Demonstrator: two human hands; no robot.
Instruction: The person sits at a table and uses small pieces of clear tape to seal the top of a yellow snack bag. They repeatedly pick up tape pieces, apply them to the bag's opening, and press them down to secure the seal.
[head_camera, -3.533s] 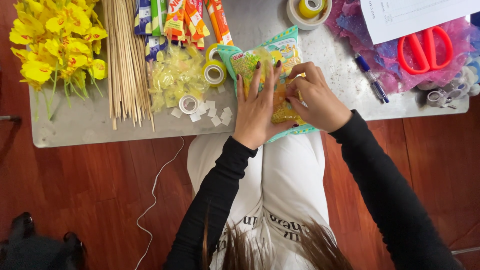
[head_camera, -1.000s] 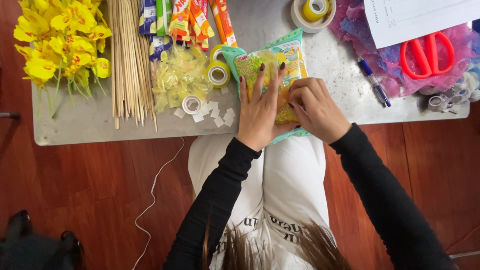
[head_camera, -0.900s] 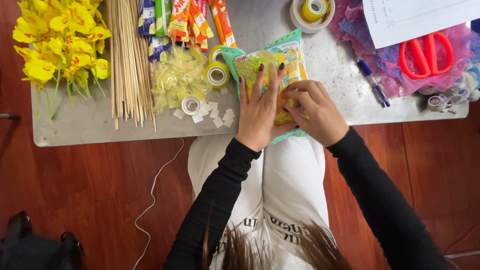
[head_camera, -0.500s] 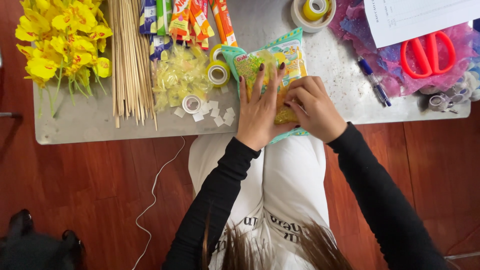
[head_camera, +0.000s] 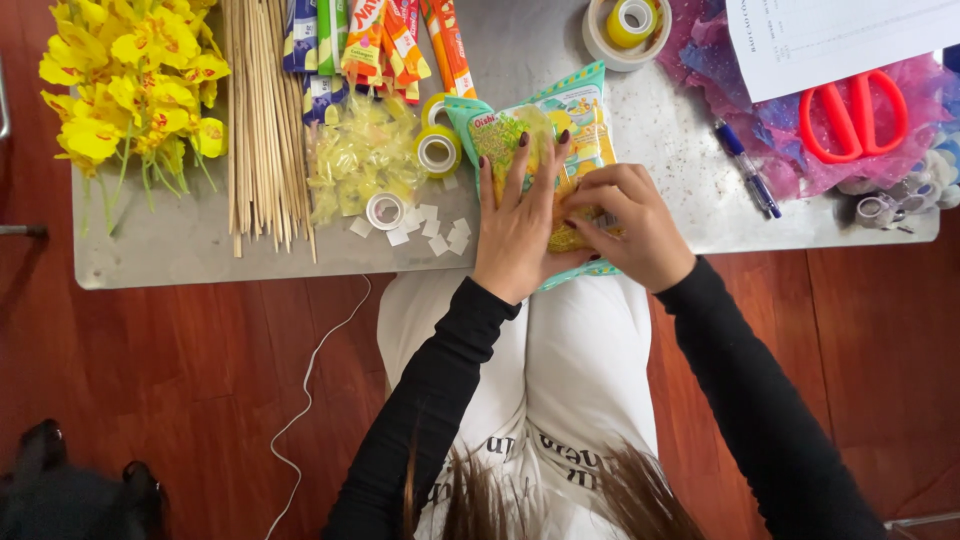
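A teal and yellow snack packet (head_camera: 580, 110) lies at the near edge of a grey table (head_camera: 180, 250), overhanging it slightly. My left hand (head_camera: 515, 225) lies flat on the packet's left half, fingers stretched out and pressing it down. My right hand (head_camera: 630, 225) rests on the packet's lower right part with its fingers curled and pinching at the wrapper. Both arms wear black sleeves.
Left of the packet lie small white squares (head_camera: 430, 228), tape rolls (head_camera: 438, 150), clear yellow wrappers (head_camera: 360, 160), wooden skewers (head_camera: 262, 110) and yellow flowers (head_camera: 130, 80). Snack sticks (head_camera: 370, 40) sit at the back. Red scissors (head_camera: 850, 110), a pen (head_camera: 748, 170) and paper (head_camera: 830, 40) are on the right.
Both hands stay on the packet. The right hand's fingers shift slightly over its lower right part; the left hand stays flat.
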